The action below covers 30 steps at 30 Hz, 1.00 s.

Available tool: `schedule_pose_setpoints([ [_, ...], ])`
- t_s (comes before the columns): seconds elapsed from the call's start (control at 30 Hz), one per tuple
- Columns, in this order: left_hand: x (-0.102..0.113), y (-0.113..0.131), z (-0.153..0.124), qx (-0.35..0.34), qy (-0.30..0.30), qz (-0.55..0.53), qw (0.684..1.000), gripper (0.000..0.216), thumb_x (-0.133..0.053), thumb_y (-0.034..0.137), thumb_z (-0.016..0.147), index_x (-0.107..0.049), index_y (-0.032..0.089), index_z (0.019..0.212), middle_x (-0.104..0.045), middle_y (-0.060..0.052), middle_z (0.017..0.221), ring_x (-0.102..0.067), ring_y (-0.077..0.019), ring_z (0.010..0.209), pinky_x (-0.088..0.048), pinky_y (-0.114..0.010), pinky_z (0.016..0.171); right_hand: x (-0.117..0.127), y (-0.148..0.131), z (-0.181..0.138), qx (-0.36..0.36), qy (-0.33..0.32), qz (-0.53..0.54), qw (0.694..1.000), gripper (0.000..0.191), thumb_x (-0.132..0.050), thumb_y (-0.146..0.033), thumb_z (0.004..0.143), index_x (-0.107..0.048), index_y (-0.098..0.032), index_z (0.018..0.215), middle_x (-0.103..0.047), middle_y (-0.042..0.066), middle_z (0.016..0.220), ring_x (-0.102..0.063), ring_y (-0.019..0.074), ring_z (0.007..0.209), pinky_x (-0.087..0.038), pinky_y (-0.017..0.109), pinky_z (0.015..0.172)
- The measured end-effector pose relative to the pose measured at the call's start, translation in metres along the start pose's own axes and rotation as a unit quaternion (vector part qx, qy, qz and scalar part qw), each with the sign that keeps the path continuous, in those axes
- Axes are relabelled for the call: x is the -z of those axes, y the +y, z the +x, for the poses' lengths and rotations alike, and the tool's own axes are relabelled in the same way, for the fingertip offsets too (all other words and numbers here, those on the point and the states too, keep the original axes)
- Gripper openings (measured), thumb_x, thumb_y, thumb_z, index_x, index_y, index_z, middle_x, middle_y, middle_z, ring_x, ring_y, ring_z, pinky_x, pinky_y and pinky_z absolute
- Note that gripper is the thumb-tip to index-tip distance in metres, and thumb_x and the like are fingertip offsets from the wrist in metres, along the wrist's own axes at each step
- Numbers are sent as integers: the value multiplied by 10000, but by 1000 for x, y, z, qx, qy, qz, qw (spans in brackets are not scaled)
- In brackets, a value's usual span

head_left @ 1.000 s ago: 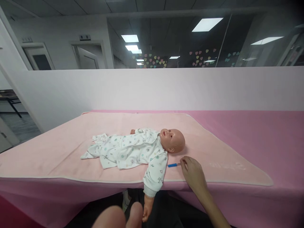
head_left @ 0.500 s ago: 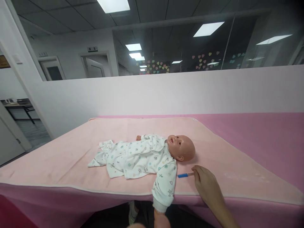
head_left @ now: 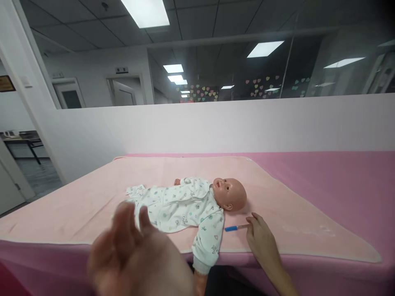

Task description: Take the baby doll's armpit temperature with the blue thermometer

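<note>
A baby doll point(head_left: 231, 195) lies on its back, head to the right, in a white printed outfit point(head_left: 175, 205). One of its sleeved arms hangs over the near edge of the bed. Beside that arm, my right hand point(head_left: 262, 238) rests low over the sheet, its fingertips pinched on a thin stick with a blue end point(head_left: 231, 228). The blue end points left toward the doll's sleeve. Close to the camera and blurred, my left hand point(head_left: 145, 255) is raised with thumb and fingers apart. Nothing shows in it, and it hides part of the doll's legs.
A pale peach sheet point(head_left: 92, 189) lies over a pink cover point(head_left: 324, 176). A white low wall point(head_left: 216, 127) with glass above it stands behind. At the far left is a desk point(head_left: 24, 142) in another room.
My left hand has risen into view from the bottom edge, in front of the doll's legs. My right hand keeps its pinch on the blue-ended stick. The view has tilted up slightly.
</note>
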State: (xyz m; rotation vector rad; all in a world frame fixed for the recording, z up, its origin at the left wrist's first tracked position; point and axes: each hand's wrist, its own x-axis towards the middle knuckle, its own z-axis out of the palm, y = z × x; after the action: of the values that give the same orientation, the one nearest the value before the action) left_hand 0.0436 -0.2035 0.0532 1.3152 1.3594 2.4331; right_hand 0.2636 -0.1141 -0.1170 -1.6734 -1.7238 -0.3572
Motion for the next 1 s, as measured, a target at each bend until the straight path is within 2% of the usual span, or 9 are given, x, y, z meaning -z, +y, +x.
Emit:
schedule_pose_setpoints([
  [0.1, -21, -16, 22, -37, 46, -54, 997, 299, -378, 323, 852, -514, 269, 1112, -524, -9, 1184, -446, -193, 1149, -385, -368, 931, -5, 1, 0, -9, 1, 16, 1000, 312, -308, -128, 791, -615, -119, 843, -585, 140, 1063, -577, 229, 942, -462, 336, 792],
  [0.13, -30, -29, 30, -22, -2, -36, 999, 257, -411, 315, 836, -562, 232, 1027, -574, -28, 1100, -490, -192, 1086, -401, -352, 898, -7, 2, 0, -9, 2, 23, 1000, 307, -309, -133, 793, -614, -125, 820, -595, 135, 1042, -584, 225, 922, -464, 332, 786],
  [0.2, -47, -59, 44, 12, -173, 32, 984, 233, -425, 306, 825, -616, 203, 911, -625, -39, 984, -541, -185, 973, -419, -325, 835, -10, 3, 0, -2, 10, 33, 999, 298, -311, -141, 797, -609, -135, 787, -610, 128, 1004, -588, 221, 900, -463, 327, 782],
  [0.3, -62, -103, 55, -7, -416, 116, 902, 254, -424, 278, 816, -650, 205, 905, -650, -29, 933, -559, -172, 896, -418, -290, 793, -12, 4, -1, 11, 24, 39, 999, 281, -317, -141, 794, -597, -147, 768, -618, 124, 967, -577, 225, 912, -456, 330, 784],
  [0.4, -64, -127, 54, -18, -534, 183, 825, 257, -458, 280, 794, -669, 188, 910, -661, -37, 886, -570, -170, 818, -426, -276, 759, -10, 4, -1, 14, 21, 47, 999, 268, -321, -133, 786, -588, -148, 813, -616, 118, 954, -572, 225, 919, -454, 338, 789],
  [0.57, -58, -135, 50, -69, -570, 197, 795, 237, -480, 283, 787, -680, 238, 907, -645, -10, 985, -540, -175, 945, -385, -292, 878, -4, 0, -1, -4, 50, 31, 998, 311, -322, -128, 773, -564, -126, 967, -532, 157, 1130, -555, 240, 983, -466, 354, 780],
  [0.73, -59, -136, 53, -73, -584, 199, 784, 225, -470, 303, 792, -672, 205, 817, -642, -21, 967, -552, -178, 926, -397, -291, 867, -10, 4, -2, 1, 62, -5, 998, 284, -354, -121, 768, -591, -117, 925, -514, 181, 1143, -540, 252, 1006, -461, 362, 790],
  [0.87, -65, -140, 72, -15, -546, 299, 782, 381, -281, 321, 878, -595, 126, 790, -618, -46, 718, -584, -153, 711, -453, -239, 624, 0, 12, 3, 43, -15, 28, 999, 267, -343, -110, 795, -599, -142, 861, -607, 133, 961, -560, 224, 941, -436, 333, 807],
  [1.0, -72, -143, 103, -33, -537, 366, 759, 301, -296, 239, 869, -550, 114, 766, -569, -37, 604, -557, -139, 566, -421, -222, 516, 39, 17, 13, 59, -160, 84, 982, 276, -323, -171, 844, -597, -179, 810, -637, 63, 800, -588, 192, 792, -420, 291, 722],
])
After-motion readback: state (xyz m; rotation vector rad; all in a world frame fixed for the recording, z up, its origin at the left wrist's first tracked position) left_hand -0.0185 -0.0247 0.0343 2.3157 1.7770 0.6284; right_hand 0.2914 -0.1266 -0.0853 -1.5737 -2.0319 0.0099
